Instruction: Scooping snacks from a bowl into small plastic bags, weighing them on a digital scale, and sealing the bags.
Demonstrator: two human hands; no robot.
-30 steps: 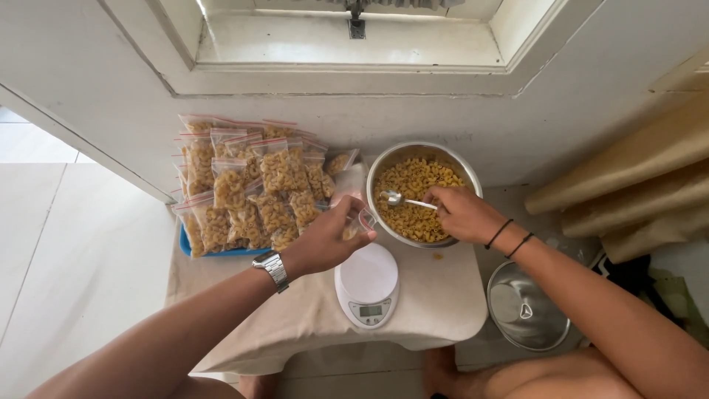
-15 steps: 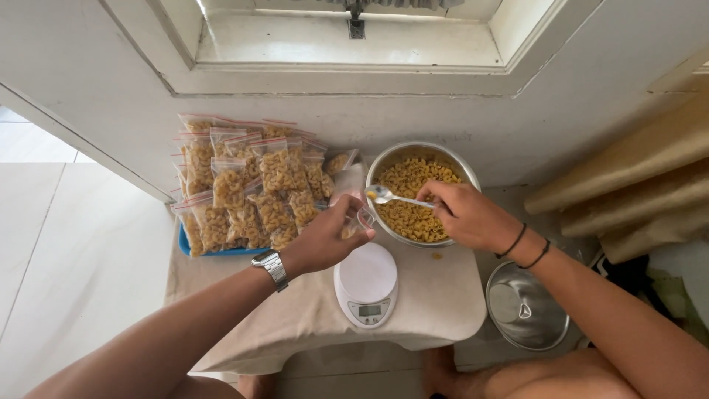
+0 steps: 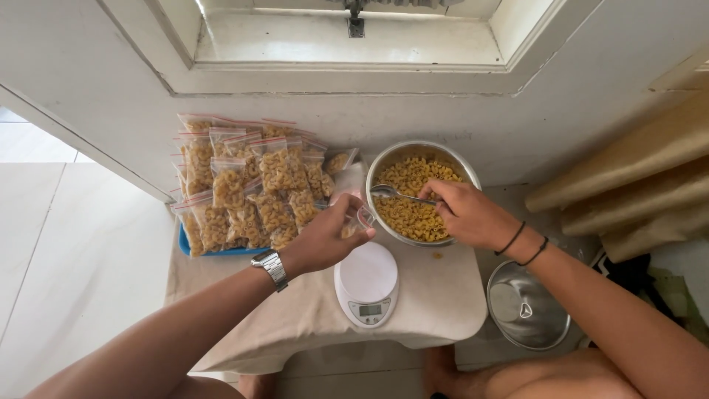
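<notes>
My left hand (image 3: 325,238), with a silver watch on the wrist, holds a small clear zip bag (image 3: 353,214) with some pasta in it, just left of a metal bowl (image 3: 384,159) of dry macaroni. My right hand (image 3: 467,214) grips a metal spoon (image 3: 390,192) whose scoop sits over the pasta at the bowl's left rim, close to the bag. A white round kitchen scale (image 3: 367,284) lies on the cloth just below both hands.
Several filled zip bags of pasta (image 3: 251,188) are stacked on a blue tray (image 3: 214,252) at the left. A beige cloth (image 3: 436,299) covers the small table. A metal lid (image 3: 526,312) lies on the floor at right, beside brown paper rolls (image 3: 635,185).
My right hand has drawn the spoon leftward across the bowl, from the middle of the pasta to its left rim near the bag. The left hand stays put.
</notes>
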